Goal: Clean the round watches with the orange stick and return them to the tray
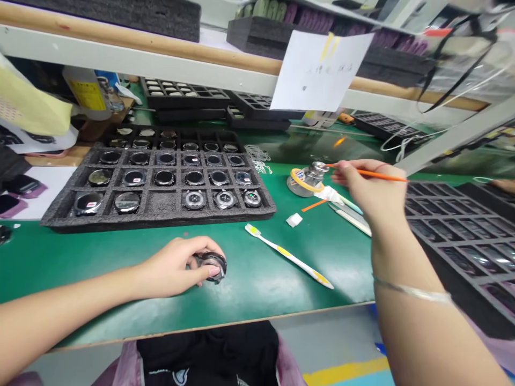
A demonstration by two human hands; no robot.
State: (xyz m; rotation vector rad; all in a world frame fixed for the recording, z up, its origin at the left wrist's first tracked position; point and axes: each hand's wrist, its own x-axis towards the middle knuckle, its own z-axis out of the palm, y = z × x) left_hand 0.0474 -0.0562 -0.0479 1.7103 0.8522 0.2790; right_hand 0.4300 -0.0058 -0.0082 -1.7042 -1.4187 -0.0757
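Green workbench [249, 300] under you, shelf overhead, and both of your hands are busy. Your left hand [183, 265] closes around a dark round watch [217, 262], low over the bench in front of the foam tray [161, 222], thumb across one face and fingers curled behind. Whether its edge rests on the green, I can't tell. Over on the right, your right hand [374, 182] pinches a thin orange stick [382, 175] between thumb and fingers, its tip right at the metal top of the glass bottle [298, 185]; contact is too fine to call.

Keep that pinch light and the tip steady, so the bottle doesn't tip. Hold the watch by its rim, I'd say, with the thumb off the face, and watch for drips on the stick.

Now the containers! That foam tray carries rows of round watches in square pockets: in the front row, two lie face up at the left and three lie back up at the right. Some faces bear small white labels. Beyond your right forearm, another tray [442, 289] holds dark, glossy pieces in slots. Between tray and bottle side, a toothbrush [289, 260] lies slantwise.
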